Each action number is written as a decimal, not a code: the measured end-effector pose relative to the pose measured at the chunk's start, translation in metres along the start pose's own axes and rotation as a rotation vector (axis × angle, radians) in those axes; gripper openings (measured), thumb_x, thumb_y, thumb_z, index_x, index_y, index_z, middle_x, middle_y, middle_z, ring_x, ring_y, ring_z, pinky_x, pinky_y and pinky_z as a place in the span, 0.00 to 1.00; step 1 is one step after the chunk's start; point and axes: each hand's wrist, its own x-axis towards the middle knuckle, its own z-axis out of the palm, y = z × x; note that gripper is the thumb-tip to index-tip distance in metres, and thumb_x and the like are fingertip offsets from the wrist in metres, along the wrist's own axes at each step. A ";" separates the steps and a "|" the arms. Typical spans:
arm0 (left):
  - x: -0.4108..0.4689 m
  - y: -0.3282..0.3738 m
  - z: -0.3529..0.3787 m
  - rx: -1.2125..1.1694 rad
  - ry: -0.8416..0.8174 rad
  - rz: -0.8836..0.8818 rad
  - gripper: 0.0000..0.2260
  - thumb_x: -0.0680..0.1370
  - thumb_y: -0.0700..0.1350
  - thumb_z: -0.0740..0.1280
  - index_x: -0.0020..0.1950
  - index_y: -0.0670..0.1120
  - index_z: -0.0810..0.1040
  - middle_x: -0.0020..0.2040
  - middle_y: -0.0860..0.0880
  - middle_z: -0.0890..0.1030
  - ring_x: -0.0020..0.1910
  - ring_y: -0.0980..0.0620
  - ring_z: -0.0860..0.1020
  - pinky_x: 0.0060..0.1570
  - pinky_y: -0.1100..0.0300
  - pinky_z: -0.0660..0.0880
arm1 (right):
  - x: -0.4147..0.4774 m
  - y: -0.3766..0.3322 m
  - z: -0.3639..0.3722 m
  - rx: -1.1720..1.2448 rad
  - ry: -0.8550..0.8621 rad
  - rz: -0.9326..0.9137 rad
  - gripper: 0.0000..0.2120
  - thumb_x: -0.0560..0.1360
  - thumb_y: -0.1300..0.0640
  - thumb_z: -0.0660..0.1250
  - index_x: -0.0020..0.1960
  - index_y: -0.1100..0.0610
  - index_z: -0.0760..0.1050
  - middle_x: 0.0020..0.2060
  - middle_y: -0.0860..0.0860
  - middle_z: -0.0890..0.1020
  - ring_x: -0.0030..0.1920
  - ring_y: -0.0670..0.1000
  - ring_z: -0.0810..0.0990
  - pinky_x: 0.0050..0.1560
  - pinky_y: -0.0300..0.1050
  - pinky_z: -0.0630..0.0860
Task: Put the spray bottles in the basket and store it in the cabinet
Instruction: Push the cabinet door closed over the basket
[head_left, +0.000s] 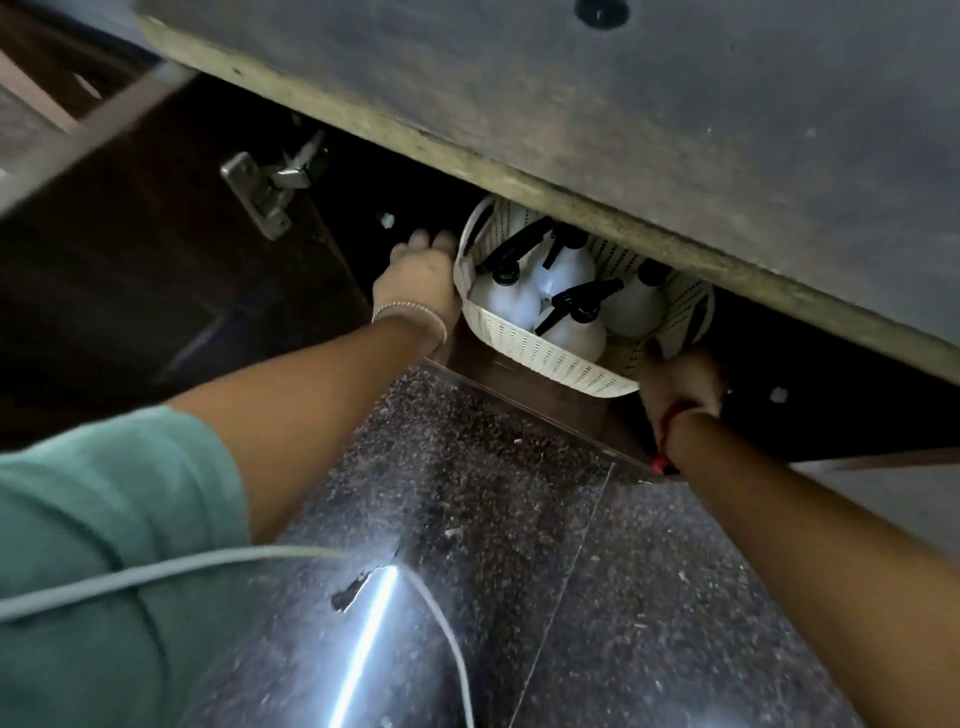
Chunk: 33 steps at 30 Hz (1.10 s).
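Cabinet door (156, 218) swung open at left, metal hinge (270, 182) on inner face. Left hand (418, 283) pressed against left side of basket (545, 358), fingers reaching past its rim; grip itself cannot tell. Basket, cream and perforated, sits just inside cabinet (519, 384) opening under bench (623, 130) edge. Spray bottles (566, 270), white with black trigger heads, stand packed inside it. Right hand (680, 384) clasps basket's near-right corner from below. Speckled floor (467, 519) near.
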 end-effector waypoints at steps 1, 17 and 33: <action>-0.017 -0.006 -0.010 0.030 -0.012 0.016 0.18 0.74 0.46 0.64 0.62 0.44 0.69 0.61 0.41 0.71 0.61 0.39 0.68 0.49 0.46 0.73 | -0.017 -0.003 -0.002 -0.014 0.049 -0.020 0.28 0.75 0.49 0.63 0.68 0.65 0.63 0.65 0.66 0.68 0.65 0.66 0.67 0.63 0.58 0.65; -0.207 -0.136 -0.250 0.339 0.148 -0.043 0.27 0.73 0.52 0.64 0.70 0.45 0.64 0.69 0.42 0.69 0.67 0.40 0.67 0.61 0.39 0.67 | -0.308 -0.165 -0.069 0.069 -0.233 -1.271 0.30 0.73 0.57 0.62 0.73 0.48 0.58 0.73 0.52 0.62 0.71 0.53 0.64 0.70 0.51 0.62; -0.257 -0.145 -0.205 0.396 0.048 -0.117 0.33 0.75 0.48 0.60 0.76 0.46 0.49 0.56 0.41 0.74 0.48 0.40 0.77 0.38 0.50 0.75 | -0.330 -0.205 -0.042 -0.327 -0.212 -1.365 0.26 0.70 0.61 0.64 0.67 0.51 0.63 0.70 0.52 0.66 0.74 0.59 0.56 0.69 0.61 0.60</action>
